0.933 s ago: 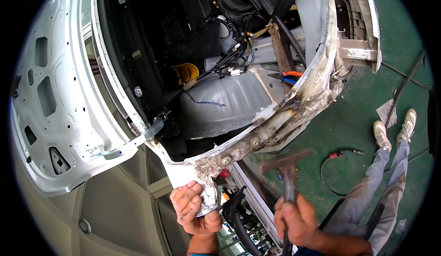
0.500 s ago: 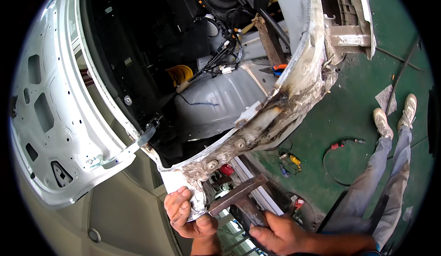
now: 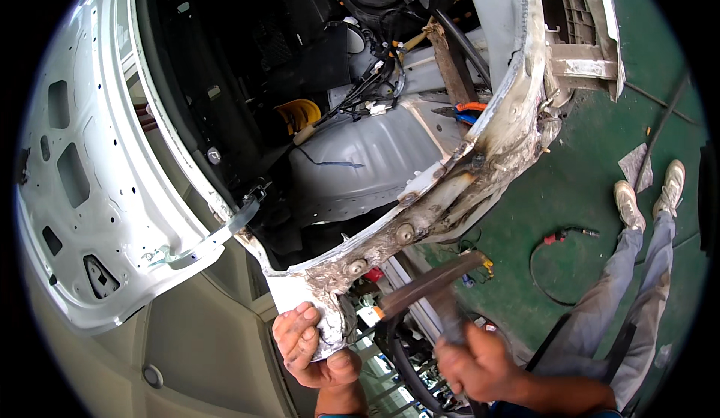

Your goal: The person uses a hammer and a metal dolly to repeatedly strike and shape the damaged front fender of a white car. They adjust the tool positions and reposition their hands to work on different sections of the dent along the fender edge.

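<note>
The dirty, crumpled edge of a car's body panel (image 3: 330, 326) runs down to a bare white end at lower centre. My left hand (image 3: 306, 349) is closed round that end, fingers on its face and thumb at its lower rim. Whether something sits behind the metal, I cannot see. In my right hand (image 3: 480, 365) is the handle of a hammer (image 3: 427, 281). Its brown, long head is held apart from the panel, just to the right of it. The hammer and right fingers are slightly blurred.
A white car door (image 3: 75, 178) stands open at left. Inside the body lie wiring (image 3: 382, 80), a wooden bar (image 3: 450, 65) and orange-and-blue-handled pliers (image 3: 466, 112). On the green floor (image 3: 592, 163) is a hose with a red fitting (image 3: 555, 236). My legs show at right.
My right hand has drawn the hammer to the right, widening the gap between its head and the panel. My left hand keeps its grip. The whole view has shifted slightly.
</note>
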Demonstrator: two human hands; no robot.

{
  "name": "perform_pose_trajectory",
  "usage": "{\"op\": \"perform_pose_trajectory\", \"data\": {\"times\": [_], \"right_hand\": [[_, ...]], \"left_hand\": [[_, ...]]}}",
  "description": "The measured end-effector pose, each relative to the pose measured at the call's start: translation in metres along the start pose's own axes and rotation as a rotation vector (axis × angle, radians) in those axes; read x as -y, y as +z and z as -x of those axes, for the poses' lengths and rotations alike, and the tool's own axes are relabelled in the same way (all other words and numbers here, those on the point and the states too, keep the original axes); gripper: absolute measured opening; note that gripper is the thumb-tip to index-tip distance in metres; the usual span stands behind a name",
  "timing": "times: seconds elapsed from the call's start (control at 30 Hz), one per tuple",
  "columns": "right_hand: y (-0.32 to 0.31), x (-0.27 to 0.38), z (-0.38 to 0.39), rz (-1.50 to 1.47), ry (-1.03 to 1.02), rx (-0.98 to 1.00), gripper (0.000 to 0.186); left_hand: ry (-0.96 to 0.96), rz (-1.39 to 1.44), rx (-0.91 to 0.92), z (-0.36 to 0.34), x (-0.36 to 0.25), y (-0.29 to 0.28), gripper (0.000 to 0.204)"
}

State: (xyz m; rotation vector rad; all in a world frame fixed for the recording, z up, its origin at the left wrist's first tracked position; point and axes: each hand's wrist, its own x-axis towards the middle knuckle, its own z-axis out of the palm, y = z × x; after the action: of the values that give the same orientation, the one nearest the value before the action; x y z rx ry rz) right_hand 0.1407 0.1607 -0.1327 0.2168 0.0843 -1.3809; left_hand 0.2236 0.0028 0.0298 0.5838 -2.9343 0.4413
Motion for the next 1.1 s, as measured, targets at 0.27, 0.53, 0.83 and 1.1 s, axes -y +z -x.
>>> {"op": "perform_pose_trajectory", "data": {"times": [0.27,0.53,0.83,1.1], "right_hand": [[0.011,-0.001,-0.002,0.316,-0.114,0.125,0.023],[0.016,-0.009,0.002,0.029,-0.052,0.009,0.022],[-0.012,-0.002,-0.005,-0.183,-0.149,-0.114,0.022],[-0.005,0.007,-0.009,-0.085,-0.195,-0.029,0.018]], "left_hand": [[0.004,-0.020,0.012,-0.001,-0.001,-0.001,0.045],[0.008,-0.022,0.014,-0.003,-0.002,-0.001,0.045],[0.004,-0.026,0.009,-0.001,-0.001,0.000,0.044],[0.001,-0.032,-0.004,0.000,-0.001,0.000,0.044]]}}
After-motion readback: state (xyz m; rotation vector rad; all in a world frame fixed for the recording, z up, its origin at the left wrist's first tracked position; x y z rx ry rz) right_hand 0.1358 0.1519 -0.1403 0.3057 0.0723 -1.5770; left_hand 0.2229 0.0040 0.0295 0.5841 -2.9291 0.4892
